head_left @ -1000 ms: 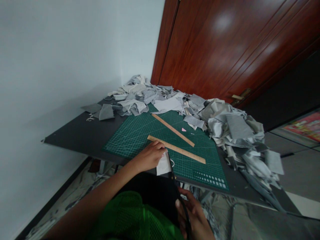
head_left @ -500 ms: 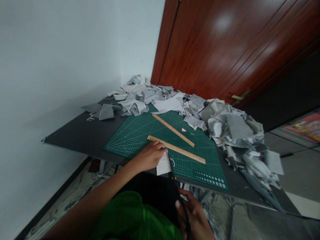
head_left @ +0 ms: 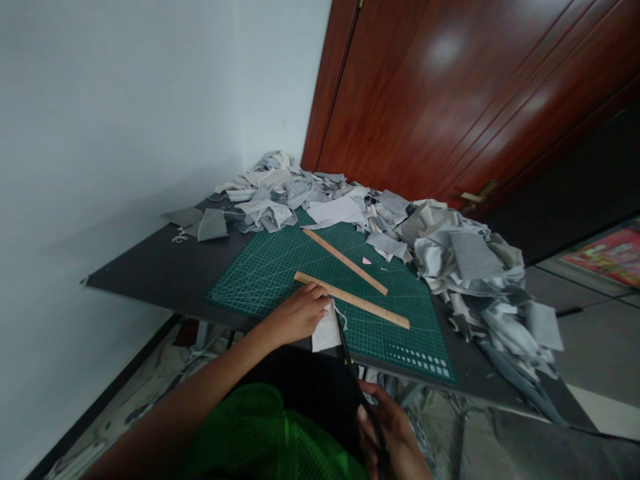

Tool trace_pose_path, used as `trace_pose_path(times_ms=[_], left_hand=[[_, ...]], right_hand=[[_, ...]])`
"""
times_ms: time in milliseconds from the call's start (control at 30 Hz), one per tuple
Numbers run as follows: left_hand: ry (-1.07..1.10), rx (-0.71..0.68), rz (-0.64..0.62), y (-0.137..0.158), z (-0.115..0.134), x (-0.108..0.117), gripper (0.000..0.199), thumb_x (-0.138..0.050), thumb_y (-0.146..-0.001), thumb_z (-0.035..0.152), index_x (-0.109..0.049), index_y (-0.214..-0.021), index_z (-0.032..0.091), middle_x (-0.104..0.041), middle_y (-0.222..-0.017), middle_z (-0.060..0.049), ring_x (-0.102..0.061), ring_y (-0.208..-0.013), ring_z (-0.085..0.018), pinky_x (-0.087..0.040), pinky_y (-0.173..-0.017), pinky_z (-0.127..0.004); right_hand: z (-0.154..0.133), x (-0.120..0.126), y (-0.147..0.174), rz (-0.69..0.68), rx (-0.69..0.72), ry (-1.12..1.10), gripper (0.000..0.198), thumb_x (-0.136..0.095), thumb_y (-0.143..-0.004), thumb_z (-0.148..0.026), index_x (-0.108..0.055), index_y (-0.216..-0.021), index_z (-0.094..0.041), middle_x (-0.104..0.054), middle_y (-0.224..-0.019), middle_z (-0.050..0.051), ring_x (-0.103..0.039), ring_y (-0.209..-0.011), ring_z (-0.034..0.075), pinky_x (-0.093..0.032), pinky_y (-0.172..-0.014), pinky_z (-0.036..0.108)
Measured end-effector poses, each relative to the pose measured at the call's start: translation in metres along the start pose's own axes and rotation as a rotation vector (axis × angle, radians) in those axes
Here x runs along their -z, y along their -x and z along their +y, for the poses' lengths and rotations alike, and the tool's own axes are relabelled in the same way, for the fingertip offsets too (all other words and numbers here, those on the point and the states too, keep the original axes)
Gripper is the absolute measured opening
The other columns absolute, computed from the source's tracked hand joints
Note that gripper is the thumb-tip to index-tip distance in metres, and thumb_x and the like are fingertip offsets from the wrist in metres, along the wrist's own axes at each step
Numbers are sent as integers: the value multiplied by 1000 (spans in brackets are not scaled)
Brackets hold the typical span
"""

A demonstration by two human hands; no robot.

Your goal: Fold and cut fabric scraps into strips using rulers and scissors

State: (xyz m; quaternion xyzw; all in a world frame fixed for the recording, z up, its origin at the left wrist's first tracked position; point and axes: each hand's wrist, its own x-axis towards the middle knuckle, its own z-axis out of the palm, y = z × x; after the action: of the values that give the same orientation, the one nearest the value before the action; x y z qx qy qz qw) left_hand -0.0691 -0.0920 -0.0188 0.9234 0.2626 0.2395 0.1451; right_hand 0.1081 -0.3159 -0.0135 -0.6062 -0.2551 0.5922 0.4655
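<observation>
My left hand pinches the upper edge of a small white fabric piece at the front of the green cutting mat. Black-handled scissors are gripped in my right hand, below the table's front edge. Their blades point away from me and lie along the right side of the fabric. A thin white strip curls off beside the blades. Just beyond my left fingers lies a wooden ruler, and a second wooden ruler rests farther back on the mat.
Heaps of grey and white fabric scraps line the back and right of the dark table. A small pink piece lies on the mat. A white wall stands left, a wooden door behind.
The thin strip beside the blades has shifted and now curls differently. The scissor handles and my right hand have moved slightly right. My left hand keeps its hold on the fabric.
</observation>
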Motion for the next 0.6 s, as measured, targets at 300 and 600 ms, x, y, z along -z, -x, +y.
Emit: trace_pose_path(times_ms=[300, 600], left_hand=[[6, -9, 5, 0, -1, 0, 19, -59, -99, 15, -68, -114, 18, -61, -115, -8, -53, -118, -25, -46, -106, -41], [11, -36, 14, 0, -4, -4, 15, -60, -100, 18, -70, -110, 16, -63, -109, -8, -55, -114, -25, -47, -104, -40]], right_hand=[[1, -5, -10, -13, 29, 20, 74, -85, -73, -65, -56, -125, -21, -51, -58, -11, -38, -38, 4, -38, -32, 13], [4, -3, -13, 22, 86, 60, 81, -83, -75, -66, -51, -134, -20, -55, -64, -9, -42, -41, 5, -39, -34, 15]])
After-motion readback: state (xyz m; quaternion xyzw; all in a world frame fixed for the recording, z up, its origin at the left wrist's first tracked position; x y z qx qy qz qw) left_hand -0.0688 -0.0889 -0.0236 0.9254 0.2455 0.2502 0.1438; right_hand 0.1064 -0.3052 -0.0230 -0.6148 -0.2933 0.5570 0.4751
